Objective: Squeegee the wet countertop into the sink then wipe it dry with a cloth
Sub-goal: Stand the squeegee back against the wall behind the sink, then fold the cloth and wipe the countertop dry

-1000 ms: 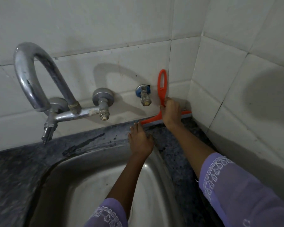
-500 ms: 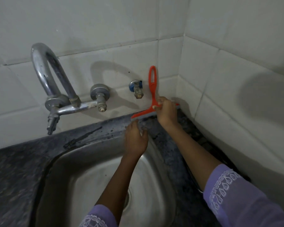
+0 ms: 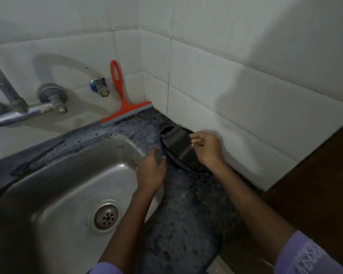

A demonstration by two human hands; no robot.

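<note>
Sink [image 3: 53, 186] sat left, squeegee [image 3: 125, 107] parked against the back wall, so squeegeeing looked done. Left hand [image 3: 151, 171] hovered loosely open; right hand [image 3: 208, 148] pinched the dark cloth [image 3: 176, 143] on the bench [image 3: 178, 224]. Wiping's probably next.

Dark speckled stone surface [image 3: 186, 204], wet-looking, wrapped around the rim of a steel sink [image 3: 53, 186] set into it. At the back corner, standing on the surface: an orange squeegee [image 3: 125, 109], blade edge down along the foot of the tiled wall, looped handle leaning upright against the tiles. Farther right, against the side wall: a dark round dish [image 3: 186, 165] resting on the surface, holding a dark folded cloth [image 3: 176, 143]. Left hand [image 3: 151, 171] resting at the sink's right rim, just beside the dish.
</note>
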